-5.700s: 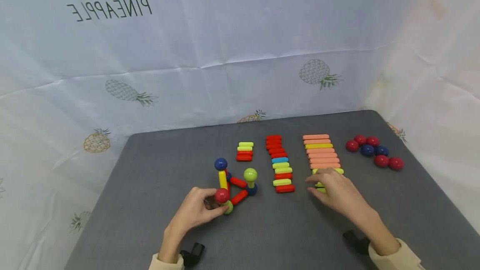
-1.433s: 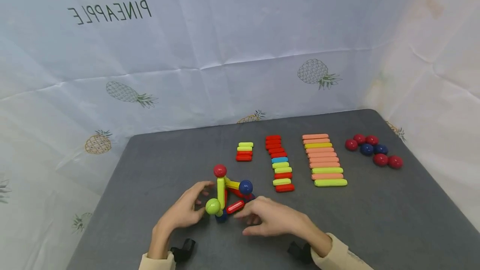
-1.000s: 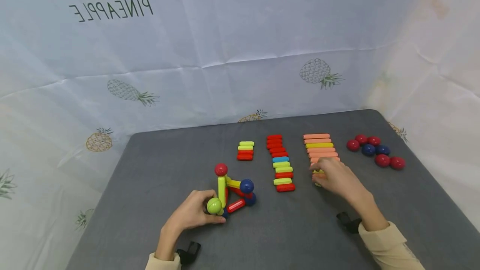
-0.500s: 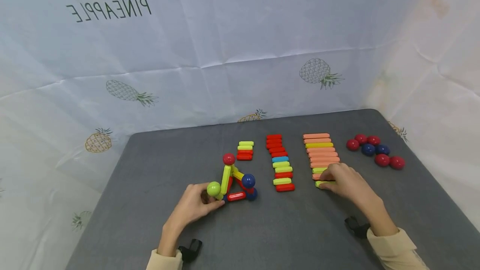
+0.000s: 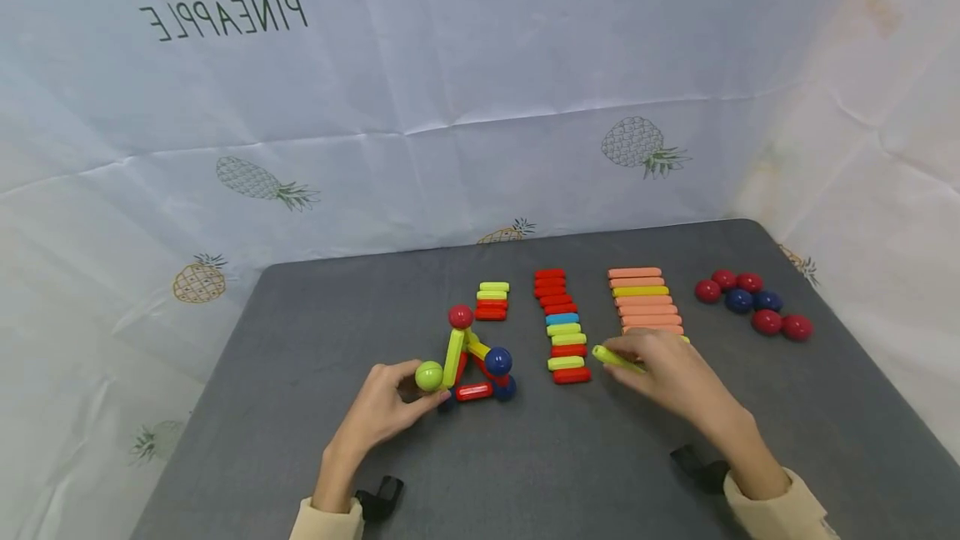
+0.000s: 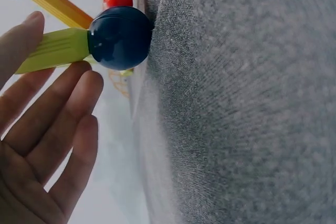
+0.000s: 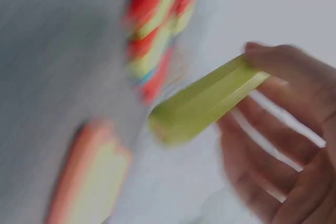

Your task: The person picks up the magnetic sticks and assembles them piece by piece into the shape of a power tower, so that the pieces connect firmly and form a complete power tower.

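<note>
My left hand [image 5: 386, 402] pinches a lime-green magnetic rod [image 6: 60, 48] between thumb and fingers, at the near left corner of a rod-and-ball frame. That rod rises from a dark blue ball [image 6: 121, 38] at table level and carries a lime-green ball [image 5: 429, 376]. The frame also has a red rod [image 5: 474, 392] at its base, a red ball [image 5: 461, 317] on top and a blue ball [image 5: 498, 360] on the right. My right hand [image 5: 671, 373] pinches a longer lime-green magnetic rod [image 7: 205, 103] by one end, its free end pointing left, beside the right column of rods.
Behind the frame lies a short stack of green and red rods [image 5: 492, 301]. A column of mostly red and green rods [image 5: 568, 350] runs to its right. Further right are long orange rods [image 5: 643, 311] and several loose red and blue balls [image 5: 738, 300]. A pineapple-print cloth [image 5: 420, 182] hangs behind the table.
My right hand went from the frame to the long-rod column, took a green rod from its near end and lifted it leftward. My left hand gripped the frame and turned it slightly.
</note>
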The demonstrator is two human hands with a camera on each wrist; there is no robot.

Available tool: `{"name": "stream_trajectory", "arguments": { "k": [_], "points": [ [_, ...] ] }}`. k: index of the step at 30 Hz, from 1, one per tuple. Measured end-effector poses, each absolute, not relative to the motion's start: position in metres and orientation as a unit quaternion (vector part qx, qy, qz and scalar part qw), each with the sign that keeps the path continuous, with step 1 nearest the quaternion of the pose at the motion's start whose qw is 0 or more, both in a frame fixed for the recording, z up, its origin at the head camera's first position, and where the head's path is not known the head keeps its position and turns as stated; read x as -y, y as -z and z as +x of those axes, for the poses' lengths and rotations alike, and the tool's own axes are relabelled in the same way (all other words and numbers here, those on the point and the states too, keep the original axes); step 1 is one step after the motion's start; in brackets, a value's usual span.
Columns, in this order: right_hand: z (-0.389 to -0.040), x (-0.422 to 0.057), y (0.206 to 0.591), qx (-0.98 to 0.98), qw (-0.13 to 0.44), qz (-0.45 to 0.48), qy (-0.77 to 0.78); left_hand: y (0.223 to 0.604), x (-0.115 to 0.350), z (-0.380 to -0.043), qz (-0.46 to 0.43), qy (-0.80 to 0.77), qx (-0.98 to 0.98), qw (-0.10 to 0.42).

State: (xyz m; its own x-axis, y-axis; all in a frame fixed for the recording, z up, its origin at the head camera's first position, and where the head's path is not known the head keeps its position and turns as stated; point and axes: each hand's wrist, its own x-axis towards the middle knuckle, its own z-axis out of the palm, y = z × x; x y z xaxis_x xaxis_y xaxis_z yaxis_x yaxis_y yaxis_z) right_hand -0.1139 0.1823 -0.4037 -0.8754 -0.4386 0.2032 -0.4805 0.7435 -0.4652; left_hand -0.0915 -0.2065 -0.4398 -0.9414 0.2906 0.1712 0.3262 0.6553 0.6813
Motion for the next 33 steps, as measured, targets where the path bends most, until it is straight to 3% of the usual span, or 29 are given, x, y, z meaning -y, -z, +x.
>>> {"name": "stream_trajectory", "arguments": {
  "k": [7, 12, 17, 33],
  "points": [
    [-0.089, -0.111, 0.396, 0.835, 0.163, 0.395, -0.348, 0.441, 0.206, -0.092, -0.180, 0.361, 0.914, 0.033],
    [-0.083, -0.063, 0.400, 0.815, 0.164, 0.445, -0.332, 0.442, 0.207, -0.092, -0.185, 0.365, 0.912, 0.026],
    [-0.084, -0.032, 0.408, 0.841, 0.145, 0.436, -0.284, 0.443, 0.209, -0.093, -0.193, 0.369, 0.909, 0.015],
    [-0.086, -0.002, 0.421, 0.905, 0.149, 0.362, -0.167, 0.439, 0.209, -0.092, -0.174, 0.375, 0.911, -0.005]
  ]
}}
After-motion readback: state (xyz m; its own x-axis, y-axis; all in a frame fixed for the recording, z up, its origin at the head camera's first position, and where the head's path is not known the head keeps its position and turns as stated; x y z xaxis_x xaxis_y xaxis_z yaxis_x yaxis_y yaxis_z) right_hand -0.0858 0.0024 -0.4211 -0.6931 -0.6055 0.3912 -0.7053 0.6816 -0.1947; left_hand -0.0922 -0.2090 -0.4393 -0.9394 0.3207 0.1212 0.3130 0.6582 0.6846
